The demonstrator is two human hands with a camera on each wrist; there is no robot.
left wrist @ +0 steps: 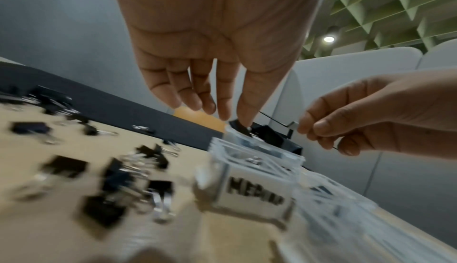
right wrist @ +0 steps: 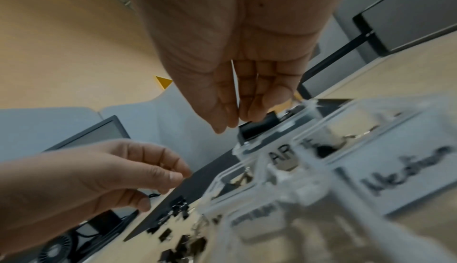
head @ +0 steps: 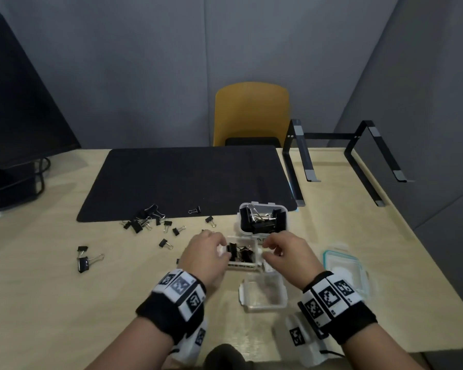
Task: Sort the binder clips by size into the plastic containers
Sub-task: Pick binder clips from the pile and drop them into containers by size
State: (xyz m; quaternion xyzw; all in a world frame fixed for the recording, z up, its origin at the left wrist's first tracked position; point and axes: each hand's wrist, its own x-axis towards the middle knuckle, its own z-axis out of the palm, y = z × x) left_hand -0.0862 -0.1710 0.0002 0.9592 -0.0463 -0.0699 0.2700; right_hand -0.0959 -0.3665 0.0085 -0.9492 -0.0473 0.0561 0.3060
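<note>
Head view. Left hand (head: 207,253): reaches in from the near edge of the wooden table (head: 64,289), palm down, fingers curled loosely at the left wall of the middle plastic container (head: 242,264); whether it grips anything cannot be told here. Right hand (head: 288,253): mirrors it at the container's right wall, fingers bent downward. Middle container holds several black binder clips. Far container (head: 262,217), just behind it, is packed with large clips. Near container (head: 263,292) sits between the wrists. Loose binder clips (head: 145,222) lie scattered to the left, some on the edge of the black mat (head: 187,180). A teal-rimmed lid (head: 345,265) lies to the right.

Left wrist view. Left hand (left wrist: 217,56): fingers extended downward, relaxed, tips poised over the container labelled "MEDIUM" (left wrist: 254,189); nothing is gripped. Right hand (left wrist: 358,118): fingers curled, thumb and forefinger together.

Right wrist view. Right hand (right wrist: 237,71): fingers (right wrist: 249,99) drawn together pointing down, tips close above a black clip in the far container (right wrist: 272,140); contact cannot be told.
</note>
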